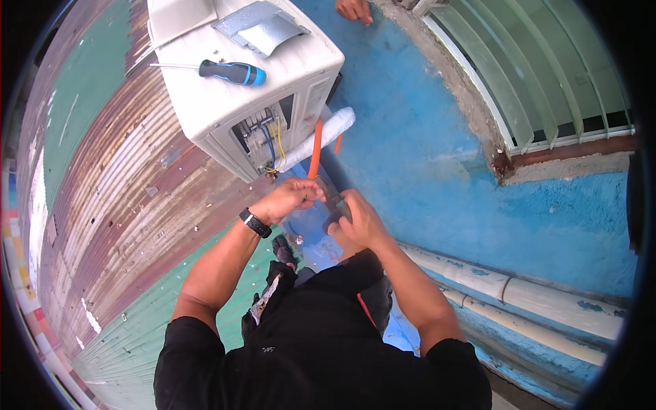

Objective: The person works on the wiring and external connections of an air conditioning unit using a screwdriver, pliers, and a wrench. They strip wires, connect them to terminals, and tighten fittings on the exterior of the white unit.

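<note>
My left hand [296, 199], with a dark watch at the wrist, pinches near the lower end of an orange tube [316, 145]. My right hand [362, 220] grips a grey hand tool [333, 199] beside that end; its exact kind is unclear. Just above both hands, a white outdoor air-conditioner unit [188, 99] has an open side panel exposing blue and yellow wires [272, 140]. A white wrapped pipe bundle [335, 126] runs diagonally from it behind the orange tube. A blue-and-black screwdriver [232, 72] and a bent metal plate [280, 37] lie on the unit's top.
Corrugated rusty and green roofing [116, 178] spreads left and underfoot. A blue wall [444, 198] with a louvred window [529, 75] is at right, with pale pipes [519, 294] along it below. Another person's hand [353, 10] shows at the top edge.
</note>
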